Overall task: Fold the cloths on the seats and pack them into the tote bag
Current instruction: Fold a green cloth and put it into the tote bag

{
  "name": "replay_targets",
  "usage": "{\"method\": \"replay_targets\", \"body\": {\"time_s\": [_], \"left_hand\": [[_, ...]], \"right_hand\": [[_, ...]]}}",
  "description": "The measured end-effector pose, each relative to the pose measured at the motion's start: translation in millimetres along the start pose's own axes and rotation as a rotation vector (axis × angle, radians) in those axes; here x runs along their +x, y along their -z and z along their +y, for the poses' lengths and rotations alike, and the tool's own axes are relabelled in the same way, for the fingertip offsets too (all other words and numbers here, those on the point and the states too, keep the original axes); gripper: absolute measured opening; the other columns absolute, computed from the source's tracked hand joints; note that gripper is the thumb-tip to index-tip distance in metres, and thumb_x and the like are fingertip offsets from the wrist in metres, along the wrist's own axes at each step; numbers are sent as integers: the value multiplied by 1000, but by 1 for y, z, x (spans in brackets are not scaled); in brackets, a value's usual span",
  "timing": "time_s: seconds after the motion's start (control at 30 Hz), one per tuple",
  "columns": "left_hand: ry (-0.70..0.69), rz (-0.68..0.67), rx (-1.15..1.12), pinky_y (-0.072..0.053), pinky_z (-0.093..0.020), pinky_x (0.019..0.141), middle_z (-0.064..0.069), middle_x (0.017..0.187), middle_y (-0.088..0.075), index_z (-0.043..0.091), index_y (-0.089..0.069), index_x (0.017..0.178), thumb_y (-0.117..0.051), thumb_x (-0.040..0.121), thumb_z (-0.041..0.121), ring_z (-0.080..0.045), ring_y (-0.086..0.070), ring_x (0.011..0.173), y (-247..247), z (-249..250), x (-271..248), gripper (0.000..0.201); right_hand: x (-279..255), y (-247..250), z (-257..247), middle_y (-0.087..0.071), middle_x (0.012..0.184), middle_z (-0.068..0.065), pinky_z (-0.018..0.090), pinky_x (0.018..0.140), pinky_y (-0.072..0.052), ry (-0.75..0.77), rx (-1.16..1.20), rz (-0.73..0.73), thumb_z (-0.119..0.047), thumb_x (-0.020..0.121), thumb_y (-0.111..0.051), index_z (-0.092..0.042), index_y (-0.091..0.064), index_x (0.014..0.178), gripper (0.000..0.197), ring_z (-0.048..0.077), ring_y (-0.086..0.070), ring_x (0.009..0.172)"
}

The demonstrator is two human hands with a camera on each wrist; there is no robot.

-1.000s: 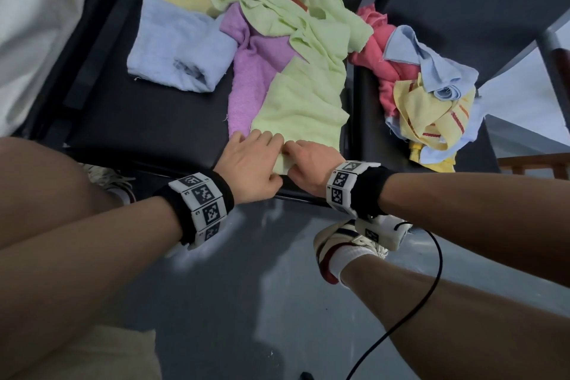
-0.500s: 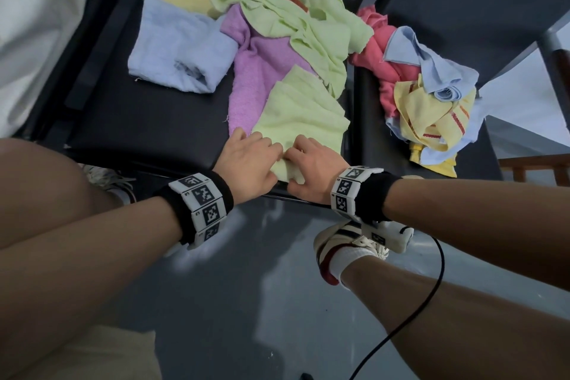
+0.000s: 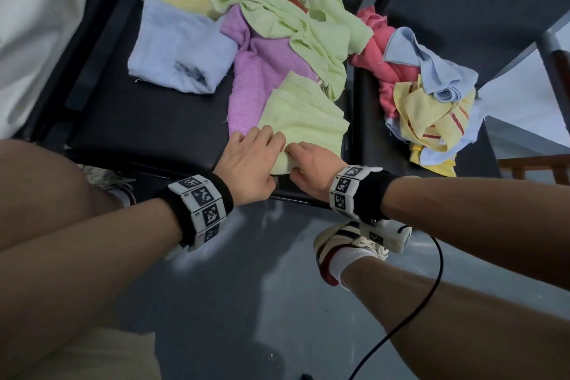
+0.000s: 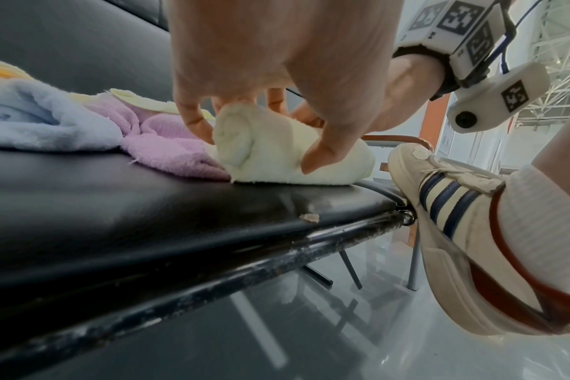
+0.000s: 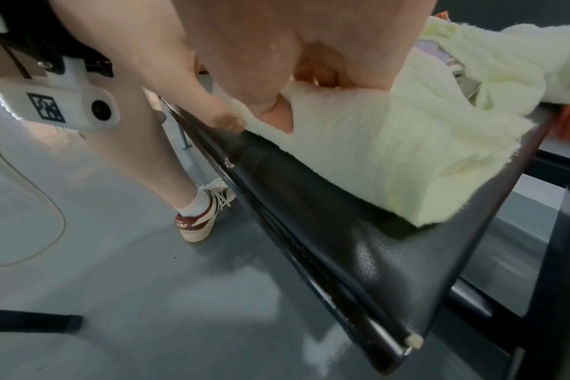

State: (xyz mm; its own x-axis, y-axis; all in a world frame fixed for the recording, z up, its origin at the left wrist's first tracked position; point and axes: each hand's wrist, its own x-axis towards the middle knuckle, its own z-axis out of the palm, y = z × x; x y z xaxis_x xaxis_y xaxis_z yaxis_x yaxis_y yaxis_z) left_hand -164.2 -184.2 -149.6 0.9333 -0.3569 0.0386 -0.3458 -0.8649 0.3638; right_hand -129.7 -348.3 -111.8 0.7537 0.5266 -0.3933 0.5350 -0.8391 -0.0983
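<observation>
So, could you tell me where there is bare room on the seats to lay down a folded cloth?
The black padded seat is bare in front of the light blue towel, left of the purple towel and the left hand. The far half is crowded with cloths. The neighbouring seat shows only a narrow bare strip beside the yellow striped cloth.

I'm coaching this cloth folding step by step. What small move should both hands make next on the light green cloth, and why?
Probably keep rolling it away from the seat edge. Left hand and right hand grip the rolled near end of the light green cloth, while its far part lies flat on the black seat.
</observation>
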Motion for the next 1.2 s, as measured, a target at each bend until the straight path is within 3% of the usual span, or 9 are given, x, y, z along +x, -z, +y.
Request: {"method": "replay_targets", "body": {"time_s": [0.13, 0.23, 0.37, 0.63, 0.73, 0.93, 1.2], "left_hand": [[-13, -18, -14, -41, -44, 80, -2, 93, -60, 14, -58, 102, -65, 71, 21, -27, -57, 89, 2, -3, 3, 33], [-6, -56, -26, -39, -41, 84, -1, 95, -66, 14, -59, 109, -60, 78, 23, -27, -59, 93, 4, -3, 5, 32], [29, -87, -15, -38, -40, 88, -4, 101, -69, 16, -60, 119, -51, 86, 28, -26, -60, 96, 9, 2, 6, 36], [23, -62, -55, -40, -38, 87, 0, 108, -59, 16, -59, 115, -55, 80, 34, -22, -56, 98, 2, 1, 5, 40], [-4, -50, -25, -42, -41, 86, -1, 110, -55, 15, -59, 117, -60, 75, 36, -24, -52, 101, 3, -1, 3, 47], [-40, -92, -44, -40, -40, 87, -1, 109, -60, 16, -56, 125, -61, 82, 27, -24, -54, 105, 5, -3, 3, 45], [21, -121, 0, -40, -39, 89, 1, 106, -64, 18, -55, 121, -46, 88, 24, -23, -55, 105, 9, 0, 7, 35]], "right_hand": [[-1, -1, 1, -58, 98, 13, 34, 67, -38, -7, 18, 11, -19, 89, -53, -2, -54, 113, 30, 30, -55, 83], [-3, -3, 5, -52, 102, 10, 39, 70, -46, 19, -2, 49, -25, 80, -63, -5, -57, 112, 39, 28, -53, 88], [-5, -2, 7, -51, 107, 5, 40, 79, -47, 40, -114, 75, -35, 72, -71, -12, -52, 118, 54, 25, -50, 95], [-4, -3, 5, -56, 106, 9, 36, 75, -42, 36, -56, 22, -22, 86, -57, -7, -50, 122, 40, 28, -54, 91], [-2, -4, 6, -57, 103, 13, 39, 75, -44, 35, -16, 33, -16, 87, -55, -3, -51, 119, 34, 32, -56, 87], [-3, -5, 6, -57, 97, 15, 45, 70, -47, 52, 33, 54, -11, 86, -55, 0, -52, 114, 30, 34, -57, 77], [-6, 0, 6, -53, 114, 3, 40, 78, -50, 8, -119, 4, -39, 79, -67, -13, -40, 130, 63, 25, -57, 97]]}}
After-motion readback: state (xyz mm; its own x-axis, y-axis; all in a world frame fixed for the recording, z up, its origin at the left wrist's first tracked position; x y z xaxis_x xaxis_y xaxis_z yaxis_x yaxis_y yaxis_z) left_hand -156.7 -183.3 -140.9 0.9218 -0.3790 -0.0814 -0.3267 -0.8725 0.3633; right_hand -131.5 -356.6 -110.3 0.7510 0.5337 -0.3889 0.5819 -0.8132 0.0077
